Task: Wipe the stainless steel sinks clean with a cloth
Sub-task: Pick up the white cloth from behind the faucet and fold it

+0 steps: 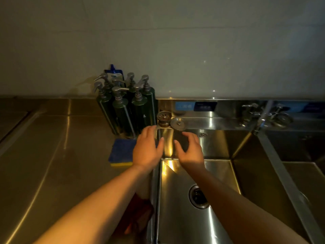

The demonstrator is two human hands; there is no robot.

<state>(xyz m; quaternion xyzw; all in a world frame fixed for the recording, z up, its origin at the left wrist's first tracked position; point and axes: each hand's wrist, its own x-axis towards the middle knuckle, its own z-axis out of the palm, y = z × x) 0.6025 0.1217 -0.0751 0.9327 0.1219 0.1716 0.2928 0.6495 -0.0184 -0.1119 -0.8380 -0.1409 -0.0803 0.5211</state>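
Left hand (146, 149), right hand (190, 150), fingers spread

Seen from a head-worn camera, a person's left hand (146, 152) and right hand (190, 150) are bare, as are both forearms (105, 199), uncovered from wrist to the frame's lower edge.

2 sinks (219, 173), 1 sponge (121, 152), 7 bottles (121, 110).

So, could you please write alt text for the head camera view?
A person's left hand and right hand, both open and empty, reach toward the back left corner of a steel sink. A blue sponge and green pump bottles sit left of it; what looks like a reddish cloth lies under the left forearm.
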